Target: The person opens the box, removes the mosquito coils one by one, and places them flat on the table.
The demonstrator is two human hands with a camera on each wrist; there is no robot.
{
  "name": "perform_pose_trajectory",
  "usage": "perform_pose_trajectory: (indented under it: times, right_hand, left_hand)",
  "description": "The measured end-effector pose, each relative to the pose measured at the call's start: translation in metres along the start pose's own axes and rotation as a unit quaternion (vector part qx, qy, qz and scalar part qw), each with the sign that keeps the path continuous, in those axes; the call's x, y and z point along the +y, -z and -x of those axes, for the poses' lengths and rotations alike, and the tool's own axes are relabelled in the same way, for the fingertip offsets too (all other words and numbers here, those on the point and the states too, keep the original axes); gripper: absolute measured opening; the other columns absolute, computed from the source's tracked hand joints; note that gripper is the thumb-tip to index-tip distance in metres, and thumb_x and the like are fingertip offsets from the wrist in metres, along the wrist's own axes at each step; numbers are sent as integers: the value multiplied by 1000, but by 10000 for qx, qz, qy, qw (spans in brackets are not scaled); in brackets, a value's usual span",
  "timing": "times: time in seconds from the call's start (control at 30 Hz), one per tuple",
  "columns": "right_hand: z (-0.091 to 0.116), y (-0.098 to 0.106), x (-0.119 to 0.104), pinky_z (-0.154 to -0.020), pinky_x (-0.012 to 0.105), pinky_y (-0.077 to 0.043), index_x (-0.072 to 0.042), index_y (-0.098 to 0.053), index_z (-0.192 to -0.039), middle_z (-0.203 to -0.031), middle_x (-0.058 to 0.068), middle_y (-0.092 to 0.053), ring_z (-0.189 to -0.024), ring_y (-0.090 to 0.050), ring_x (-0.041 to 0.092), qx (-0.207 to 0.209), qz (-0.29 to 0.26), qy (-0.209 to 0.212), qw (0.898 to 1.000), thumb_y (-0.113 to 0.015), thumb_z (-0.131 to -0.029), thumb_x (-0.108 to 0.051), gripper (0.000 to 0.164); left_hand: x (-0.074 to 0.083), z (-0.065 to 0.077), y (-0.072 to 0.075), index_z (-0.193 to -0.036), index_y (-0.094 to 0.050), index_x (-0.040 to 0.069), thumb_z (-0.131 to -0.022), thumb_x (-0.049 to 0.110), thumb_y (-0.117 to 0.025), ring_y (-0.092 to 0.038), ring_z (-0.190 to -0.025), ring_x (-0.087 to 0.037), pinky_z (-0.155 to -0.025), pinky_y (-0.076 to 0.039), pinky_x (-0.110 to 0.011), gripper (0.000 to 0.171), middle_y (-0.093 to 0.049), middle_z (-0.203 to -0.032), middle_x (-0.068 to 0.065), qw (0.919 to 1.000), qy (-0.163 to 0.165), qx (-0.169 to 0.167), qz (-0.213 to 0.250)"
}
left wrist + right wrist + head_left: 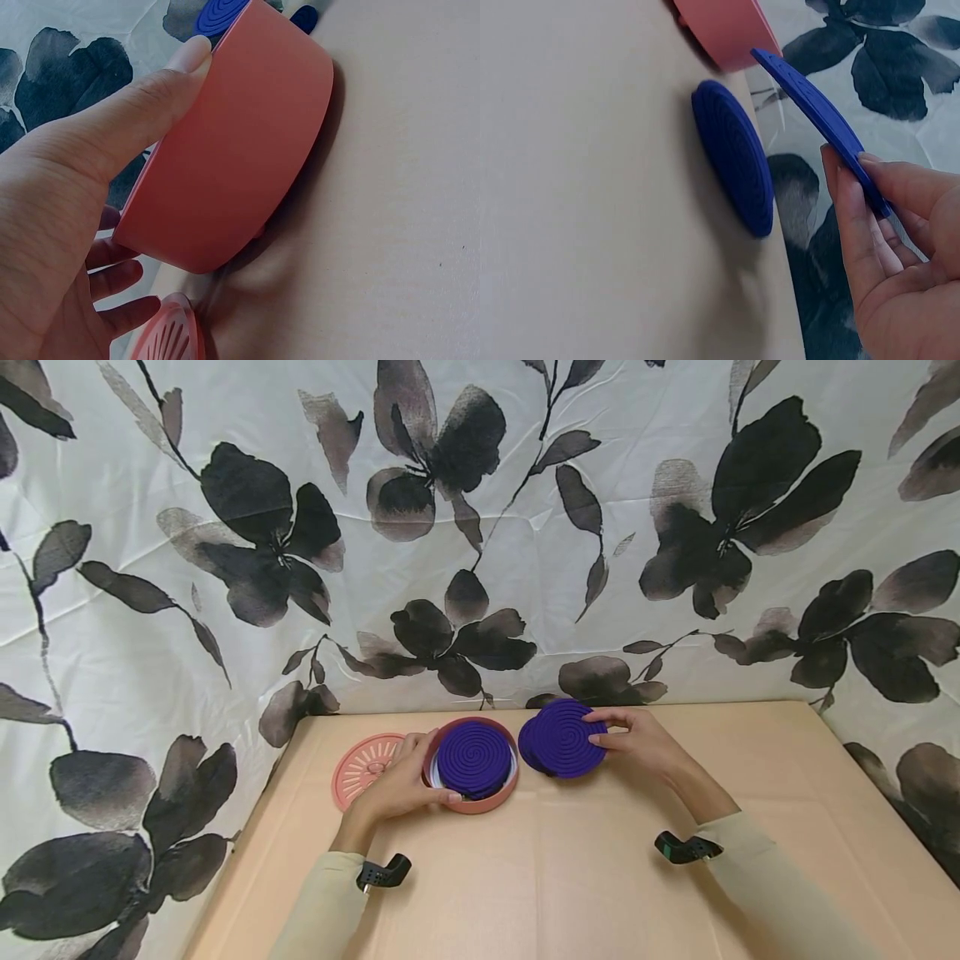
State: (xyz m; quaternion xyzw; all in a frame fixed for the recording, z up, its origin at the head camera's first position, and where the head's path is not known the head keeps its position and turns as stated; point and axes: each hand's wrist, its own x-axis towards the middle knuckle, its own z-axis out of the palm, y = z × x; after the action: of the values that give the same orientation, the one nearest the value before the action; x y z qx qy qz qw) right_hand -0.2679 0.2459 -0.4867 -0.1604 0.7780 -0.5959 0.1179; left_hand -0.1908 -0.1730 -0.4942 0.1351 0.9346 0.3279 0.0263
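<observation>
In the head view my left hand [397, 785] grips a round coral-pink holder [480, 807] by its side, thumb at the front rim and fingers round the left. Inside the holder lies a dark blue coaster [472, 756] with a spiral pattern. My right hand [645, 742] pinches another spiral coaster [567, 739] by its right edge, between thumb and fingers. The right wrist view shows this held coaster [817, 109] tilted and raised above one or more blue coasters [731, 157] lying on the table. How many lie there I cannot tell.
A slotted coral-pink lid [362, 770] lies on the table left of the holder, partly behind my left hand. The pale tan table [540, 877] ends at the back against a white floral cloth [540, 568]. Each wrist wears a black strapped device.
</observation>
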Motion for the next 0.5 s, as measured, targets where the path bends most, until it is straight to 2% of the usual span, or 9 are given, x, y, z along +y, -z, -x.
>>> perform_pose_trajectory:
  times: [0.07,0.17,0.33,0.5]
  right_hand:
    - [1,5,2,-79,33,-60,-1,-66,-130,-140,23,-52,-95,-65,17,46,73,-25,10000,-77,-91,-11,42]
    - [3,11,5,-81,33,-60,-2,-65,-131,-139,22,-53,-97,-64,17,109,179,-73,9998,-77,-91,-13,43]
    - [2,23,11,-80,35,-60,-1,-63,-133,-124,25,-59,-90,-67,12,146,246,-131,9995,-76,-92,-15,45]
    - [2,35,19,-77,35,-60,2,-62,-134,-115,23,-62,-86,-67,11,161,309,-109,9993,-75,-92,-13,45]
  left_hand:
    - [0,0,0,-160,-28,25,-64,65,-88,-39,-131,-25,-111,-37,-56,120,-40,-140,-5,10000,4,-5,17]
    - [0,1,1,-160,-28,26,-64,65,-88,-39,-132,-25,-111,-36,-57,119,-40,-140,-5,10000,14,-15,37]
    - [0,1,1,-160,-28,25,-65,65,-87,-38,-133,-25,-112,-35,-57,119,-40,-140,-5,10000,38,-30,45]
    - [0,0,0,-160,-29,26,-65,63,-88,-40,-129,-22,-111,-37,-54,118,-42,-138,-4,10000,7,-23,78]
